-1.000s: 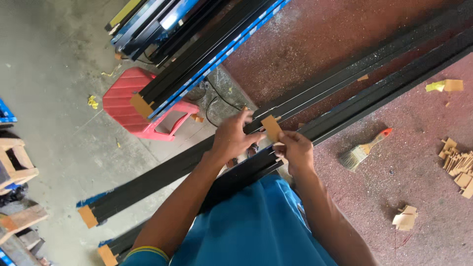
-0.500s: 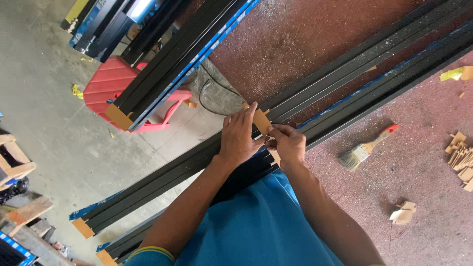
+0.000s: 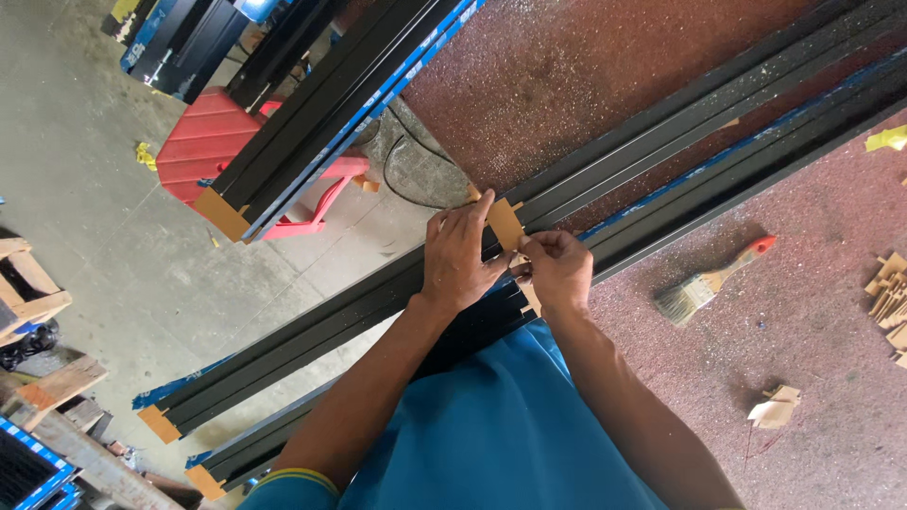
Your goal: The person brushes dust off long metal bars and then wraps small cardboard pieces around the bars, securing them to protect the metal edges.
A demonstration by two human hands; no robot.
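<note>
1. The left hand (image 3: 460,257) lies flat across the top of a long black metal profile (image 3: 312,326), fingers spread only a little, with the fingertips pressing on a small tan cardboard piece (image 3: 504,224).
2. The right hand (image 3: 559,271) is narrowed to a pinch, thumb and forefinger closed on the lower edge of the same cardboard piece, just beside the left hand; the two hands touch.
3. The cardboard piece sits on the upper face of the black profile, roughly midway along what shows of its length, tilted with the slant of the profile.
4. The profile is one of several black bars lying side by side, running from lower left to upper right across the reddish counter (image 3: 586,85); their lower-left ends carry tan cardboard caps (image 3: 159,424).
5. A paintbrush (image 3: 709,280) with a red-tipped handle lies on the counter to the right of the hands, apart from the bars.
6. Small cardboard offcuts (image 3: 888,297) are heaped at the right edge, and one folded scrap (image 3: 775,408) lies nearer the person.
7. A second bundle of black bars (image 3: 321,113) rests on a red plastic stool (image 3: 213,151) over the concrete floor (image 3: 85,227).
</note>
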